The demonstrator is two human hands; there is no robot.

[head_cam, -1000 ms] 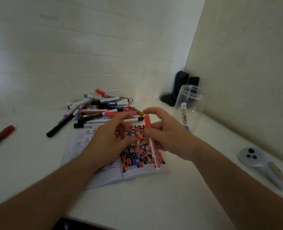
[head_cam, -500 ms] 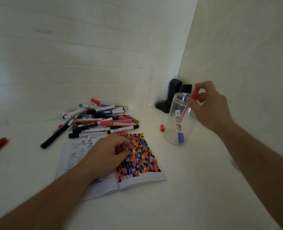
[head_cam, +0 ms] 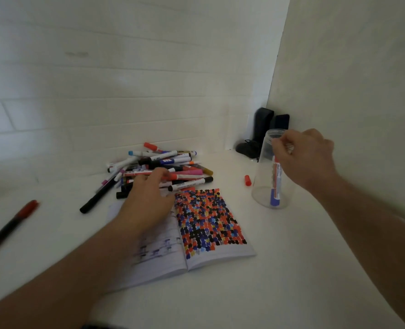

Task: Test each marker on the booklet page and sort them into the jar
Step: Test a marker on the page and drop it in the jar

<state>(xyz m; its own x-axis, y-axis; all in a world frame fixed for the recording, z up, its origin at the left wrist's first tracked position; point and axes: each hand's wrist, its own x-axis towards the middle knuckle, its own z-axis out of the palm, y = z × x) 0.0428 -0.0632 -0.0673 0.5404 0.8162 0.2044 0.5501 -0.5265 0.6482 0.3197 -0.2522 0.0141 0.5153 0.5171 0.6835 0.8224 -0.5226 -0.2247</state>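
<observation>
An open booklet (head_cam: 216, 256) lies on the white table, its right page filled with coloured dabs. Behind it is a pile of several markers (head_cam: 173, 166). My left hand (head_cam: 149, 203) reaches over the booklet's top edge, its fingertips resting on markers at the front of the pile. A clear plastic jar (head_cam: 259, 184) stands to the right. Inside it a red marker (head_cam: 277, 173) stands beside a blue-capped one (head_cam: 274, 198). My right hand (head_cam: 308, 157) is at the jar's mouth, fingertips pinched at the red marker's top end.
A loose red cap (head_cam: 248, 180) lies just left of the jar. A red and black pen (head_cam: 11, 224) lies alone at the far left, and a black marker (head_cam: 97, 198) sticks out of the pile. Dark objects (head_cam: 263, 131) stand in the corner behind the jar.
My right hand carried the red marker from the booklet to the jar and lowered it in. My left hand slid from the booklet page up onto the marker pile.
</observation>
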